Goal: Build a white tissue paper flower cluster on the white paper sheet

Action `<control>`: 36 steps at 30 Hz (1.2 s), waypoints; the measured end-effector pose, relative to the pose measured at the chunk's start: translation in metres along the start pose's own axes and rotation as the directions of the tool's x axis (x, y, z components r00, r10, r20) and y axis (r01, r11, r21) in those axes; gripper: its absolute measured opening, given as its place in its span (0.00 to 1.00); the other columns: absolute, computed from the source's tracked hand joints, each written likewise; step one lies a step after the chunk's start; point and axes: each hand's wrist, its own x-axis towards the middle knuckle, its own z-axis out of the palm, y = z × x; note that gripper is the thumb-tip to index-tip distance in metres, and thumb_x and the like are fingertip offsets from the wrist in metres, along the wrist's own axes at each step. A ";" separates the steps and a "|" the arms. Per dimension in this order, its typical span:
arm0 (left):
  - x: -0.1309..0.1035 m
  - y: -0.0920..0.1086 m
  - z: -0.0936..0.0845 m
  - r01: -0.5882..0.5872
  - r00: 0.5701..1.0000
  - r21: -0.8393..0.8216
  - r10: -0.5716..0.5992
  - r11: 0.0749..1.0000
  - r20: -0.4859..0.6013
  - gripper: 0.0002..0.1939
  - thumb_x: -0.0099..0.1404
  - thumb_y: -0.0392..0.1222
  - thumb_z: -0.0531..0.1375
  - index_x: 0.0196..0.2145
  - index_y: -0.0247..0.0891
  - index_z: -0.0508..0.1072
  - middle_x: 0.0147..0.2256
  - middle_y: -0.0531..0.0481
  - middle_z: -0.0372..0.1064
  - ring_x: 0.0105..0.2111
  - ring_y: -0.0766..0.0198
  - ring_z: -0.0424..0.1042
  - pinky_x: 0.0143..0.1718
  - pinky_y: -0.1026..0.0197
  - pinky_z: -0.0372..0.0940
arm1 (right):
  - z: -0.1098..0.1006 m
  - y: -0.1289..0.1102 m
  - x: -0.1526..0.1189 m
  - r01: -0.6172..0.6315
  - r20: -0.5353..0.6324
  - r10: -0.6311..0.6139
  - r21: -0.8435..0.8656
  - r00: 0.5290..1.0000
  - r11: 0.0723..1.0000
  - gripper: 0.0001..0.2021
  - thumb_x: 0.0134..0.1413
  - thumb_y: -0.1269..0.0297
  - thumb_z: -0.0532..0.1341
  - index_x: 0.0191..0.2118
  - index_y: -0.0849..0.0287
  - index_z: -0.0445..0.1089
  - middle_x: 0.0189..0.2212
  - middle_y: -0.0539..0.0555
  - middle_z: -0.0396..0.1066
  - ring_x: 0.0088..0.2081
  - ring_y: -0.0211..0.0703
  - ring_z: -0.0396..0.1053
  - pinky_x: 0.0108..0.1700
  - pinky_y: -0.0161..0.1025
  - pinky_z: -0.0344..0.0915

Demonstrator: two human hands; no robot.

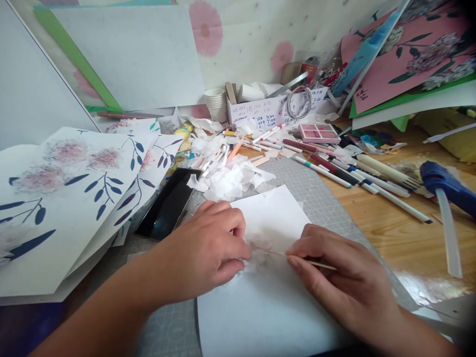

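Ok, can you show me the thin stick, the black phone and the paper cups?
Thin stick [323, 265]: head view, on the right part of its shaft.
Black phone [167, 204]: head view, middle of its dark face.
Paper cups [214, 105]: head view, side of the stack.

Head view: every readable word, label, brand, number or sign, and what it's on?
"4:00": white rectangular box, blue handwriting.
"7:00": same box, just below.
Other handwriting on the box: too small or blurred to read.
Pink paper sheet, lower left corner: dark handwriting, too small.
Slim white pens with coloured ends: any print too small.
White paper sheet on the grey gridded mat: no writing visible.
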 end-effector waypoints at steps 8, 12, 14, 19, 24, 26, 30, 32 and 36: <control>-0.004 -0.008 -0.008 0.004 0.998 -0.138 -0.012 0.990 -0.058 0.08 0.63 0.33 0.57 0.33 0.44 0.75 0.32 0.53 0.65 0.35 0.65 0.65 0.40 0.61 0.58 | 0.007 0.003 -0.003 -0.020 0.124 0.015 0.043 0.992 0.999 0.06 0.57 0.76 0.59 0.35 0.58 0.71 0.24 0.50 0.67 0.27 0.36 0.66 0.28 0.33 0.62; -0.001 -0.018 -0.002 0.140 0.968 -0.059 -0.150 0.988 -0.203 0.03 0.63 0.37 0.60 0.36 0.39 0.72 0.37 0.50 0.69 0.39 0.61 0.67 0.42 0.58 0.60 | 0.005 0.002 -0.002 0.000 0.138 -0.006 0.043 0.990 0.999 0.08 0.56 0.78 0.59 0.36 0.58 0.70 0.24 0.49 0.67 0.27 0.35 0.65 0.28 0.32 0.61; 0.001 -0.019 0.002 0.179 0.963 -0.034 -0.182 0.983 -0.199 0.09 0.60 0.41 0.63 0.38 0.39 0.70 0.39 0.50 0.70 0.40 0.59 0.68 0.43 0.56 0.60 | 0.005 0.002 -0.002 0.014 0.140 -0.019 0.040 0.990 0.999 0.08 0.55 0.78 0.59 0.36 0.58 0.70 0.24 0.49 0.66 0.27 0.35 0.65 0.27 0.32 0.60; 0.006 -0.010 0.012 0.228 0.946 -0.008 -0.223 0.974 -0.235 0.10 0.57 0.42 0.65 0.36 0.40 0.70 0.35 0.52 0.73 0.38 0.58 0.69 0.42 0.54 0.60 | 0.005 0.002 -0.003 0.024 0.137 -0.028 0.029 0.990 0.999 0.08 0.56 0.78 0.59 0.36 0.58 0.70 0.24 0.49 0.66 0.26 0.36 0.64 0.27 0.33 0.60; 0.011 -0.009 0.016 0.264 0.920 -0.032 -0.261 0.964 -0.292 0.05 0.60 0.33 0.57 0.28 0.40 0.70 0.29 0.54 0.71 0.33 0.62 0.68 0.39 0.56 0.59 | 0.005 0.002 -0.003 0.021 0.151 -0.025 0.031 0.988 0.999 0.08 0.56 0.78 0.58 0.37 0.59 0.70 0.24 0.50 0.66 0.27 0.36 0.63 0.28 0.34 0.60; 0.010 -0.010 0.014 0.289 0.896 -0.080 -0.298 0.954 -0.330 0.07 0.60 0.32 0.55 0.27 0.40 0.69 0.29 0.54 0.70 0.32 0.63 0.68 0.38 0.57 0.60 | 0.005 0.002 -0.004 0.021 0.156 -0.026 0.032 0.987 0.999 0.08 0.56 0.78 0.58 0.37 0.59 0.70 0.25 0.50 0.66 0.27 0.36 0.63 0.28 0.34 0.60; 0.009 -0.004 0.009 0.219 0.874 -0.157 -0.265 0.963 -0.407 0.06 0.61 0.32 0.56 0.28 0.39 0.70 0.32 0.53 0.70 0.35 0.63 0.68 0.38 0.59 0.62 | 0.005 0.003 -0.004 0.035 0.158 -0.038 0.026 0.987 0.999 0.07 0.56 0.78 0.59 0.37 0.59 0.70 0.24 0.50 0.66 0.27 0.36 0.63 0.28 0.34 0.60; 0.009 0.001 0.008 0.103 0.923 -0.156 -0.153 0.982 -0.352 0.07 0.62 0.31 0.57 0.29 0.40 0.71 0.34 0.52 0.69 0.37 0.64 0.67 0.41 0.60 0.61 | 0.006 0.003 -0.005 0.039 0.154 -0.042 0.022 0.987 0.999 0.07 0.55 0.78 0.59 0.37 0.59 0.70 0.24 0.50 0.66 0.27 0.36 0.63 0.28 0.34 0.60; 0.008 0.007 0.010 -0.036 0.982 -0.092 0.019 0.995 -0.187 0.08 0.62 0.29 0.57 0.27 0.39 0.71 0.35 0.53 0.68 0.37 0.64 0.64 0.44 0.58 0.58 | 0.004 0.001 -0.004 0.037 0.135 -0.041 0.032 0.990 0.999 0.08 0.55 0.78 0.59 0.36 0.59 0.70 0.24 0.51 0.67 0.27 0.37 0.64 0.27 0.34 0.61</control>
